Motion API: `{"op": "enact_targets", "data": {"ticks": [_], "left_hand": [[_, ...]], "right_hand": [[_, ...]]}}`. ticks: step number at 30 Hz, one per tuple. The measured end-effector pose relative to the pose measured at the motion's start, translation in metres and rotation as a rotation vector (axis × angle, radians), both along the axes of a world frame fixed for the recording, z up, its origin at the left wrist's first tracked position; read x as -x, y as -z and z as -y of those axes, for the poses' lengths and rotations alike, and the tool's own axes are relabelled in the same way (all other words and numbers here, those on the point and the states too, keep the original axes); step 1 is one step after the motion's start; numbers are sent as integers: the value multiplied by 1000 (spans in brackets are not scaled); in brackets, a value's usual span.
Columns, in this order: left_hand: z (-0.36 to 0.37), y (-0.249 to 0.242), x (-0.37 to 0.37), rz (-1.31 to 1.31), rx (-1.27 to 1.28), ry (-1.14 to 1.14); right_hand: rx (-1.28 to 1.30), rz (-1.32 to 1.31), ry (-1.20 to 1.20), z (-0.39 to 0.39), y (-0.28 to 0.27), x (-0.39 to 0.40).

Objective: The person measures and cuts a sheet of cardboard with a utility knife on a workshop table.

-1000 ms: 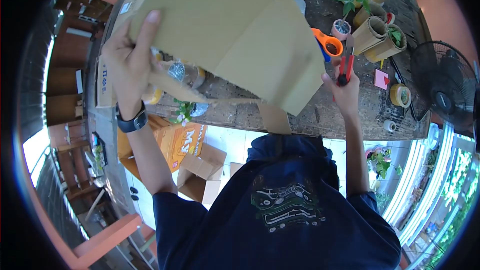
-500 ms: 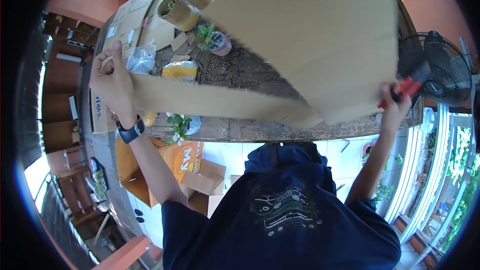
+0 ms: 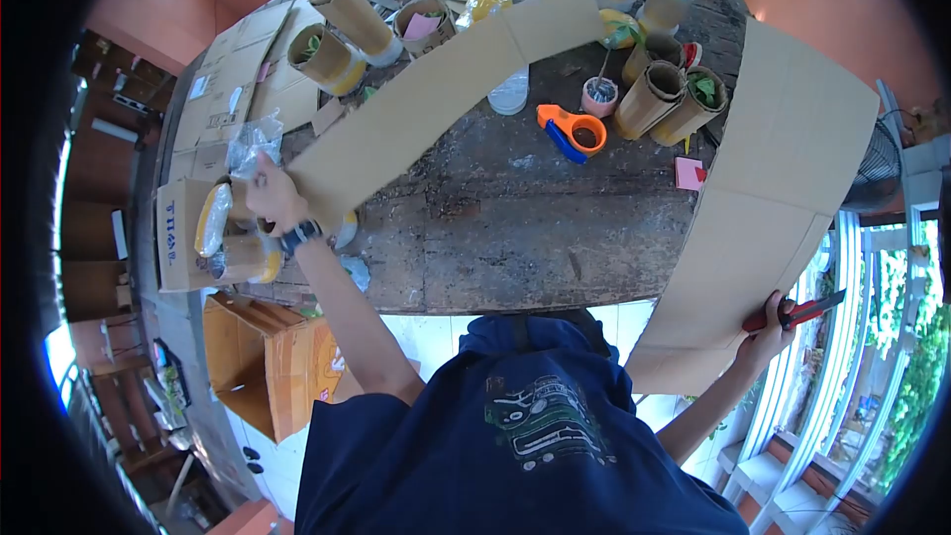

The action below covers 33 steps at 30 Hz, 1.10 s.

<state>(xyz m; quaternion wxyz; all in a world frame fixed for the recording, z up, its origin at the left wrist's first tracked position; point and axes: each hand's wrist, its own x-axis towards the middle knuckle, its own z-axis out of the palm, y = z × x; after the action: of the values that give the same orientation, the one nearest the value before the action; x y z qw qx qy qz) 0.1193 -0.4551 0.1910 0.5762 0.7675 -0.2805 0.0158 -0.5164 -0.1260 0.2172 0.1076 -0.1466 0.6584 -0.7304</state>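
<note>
Since half a second ago both pieces have parted: the long brown cardboard strip (image 3: 436, 89) now arcs over the dark wooden surface (image 3: 515, 228), pinched at its end by the left hand (image 3: 269, 193). The right hand (image 3: 763, 337) grips the wide brown cardboard sheet (image 3: 773, 208) beside the red-handled utility knife (image 3: 797, 312). Both pieces look light and bendy; edges suit gripping. Cardboard tubes (image 3: 337, 30) crowd the far side.

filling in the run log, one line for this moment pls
left hand: holds cardboard strip over table | right hand: holds large cardboard sheet plus red utility knife | tape dispenser on table
</note>
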Motion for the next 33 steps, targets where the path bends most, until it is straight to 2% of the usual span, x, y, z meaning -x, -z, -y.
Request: {"op": "enact_targets", "data": {"ticks": [1, 3, 5, 7, 8, 9, 11, 13, 14, 15, 17, 19, 21, 22, 25, 27, 28, 31, 32, 33], "left_hand": [[-9, 19, -2, -51, -67, -6], [-30, 34, 33, -353, 7, 89], [-42, 71, 56, -641, 24, 76], [-54, 76, 91, -686, -215, 7], [-60, 89, 103, -632, -248, 52], [-64, 113, 110, -579, -279, 94], [-66, 186, 110, -748, -324, 75], [-83, 214, 121, -605, -524, 95], [-87, 221, 127, -621, -562, 40], [-92, 219, 136, -640, -600, -13], [-95, 182, 158, -856, -548, -250], [-100, 229, 144, -951, -234, -238], [-105, 234, 139, -1025, 72, -163], [-107, 230, 137, -997, 146, -166], [-112, 211, 122, -673, 23, -147], [-119, 197, 112, -660, 52, -57], [-121, 193, 106, -641, 81, -20], [-123, 161, 105, -564, 111, 67], [-124, 152, 106, -499, 116, 93], [-125, 142, 106, -433, 122, 120]], "right_hand": [[-3, -3, 6, -4, 0, 1], [-11, -9, 19, -11, 0, 3], [-26, -5, 34, -12, 2, 5], [-33, 1, 29, -9, 2, 4], [-29, 3, 19, -5, 2, 2], [-24, 4, 7, -1, 1, 0], [-35, -2, -29, 7, 3, -1], [-49, -8, -65, 16, 4, -4], [-59, -9, -82, 19, 3, -6], [-68, -12, -97, 22, 2, -9], [-92, -33, -107, 28, -1, -14], [-107, -43, -95, 34, -5, -20], [-130, -65, -84, 35, 2, -17], [-158, -65, -90, 36, 3, -17], [-289, -152, -146, 34, 3, -17], [-390, -243, -191, 36, 0, -15], [-406, -206, -241, 42, -11, -21], [-646, -438, -571, 61, -11, -6], [-732, -616, -610, 73, 4, 0], [-759, -614, -688, 88, 17, -2]]}}
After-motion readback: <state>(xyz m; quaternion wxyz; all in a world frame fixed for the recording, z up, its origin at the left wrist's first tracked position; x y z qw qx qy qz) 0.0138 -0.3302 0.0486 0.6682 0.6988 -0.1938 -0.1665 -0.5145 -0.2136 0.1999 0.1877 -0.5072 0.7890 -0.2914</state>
